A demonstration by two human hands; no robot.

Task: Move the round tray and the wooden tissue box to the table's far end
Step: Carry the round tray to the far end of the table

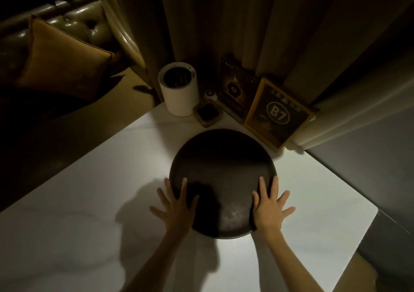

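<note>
Two hands are working this one, so going left to right. I'm spreading my left hand (177, 206) flat with the fingers fanned wide over the near-left rim of the round tray (221, 168), nothing gripped, just palm pressure. The tray's sitting on the white table (89, 202) right in front of me, dark, matte, shallow-lipped, a bit scuffed near my side. Since it's round there's no long axis to line up; what matters is that it's lying straight ahead of my fingertips, so I reckon a push forward carries it toward the far end. Both hands look about equally close. My right hand (270, 208) is doing the same on the near-right rim, fingers splayed, not closed around anything. Beyond it a white cylinder (178, 94), a small wooden dish (208, 113) and a framed B7 sign (277, 112) are crowding the far end. Can't spot the tissue box for sure.
</note>
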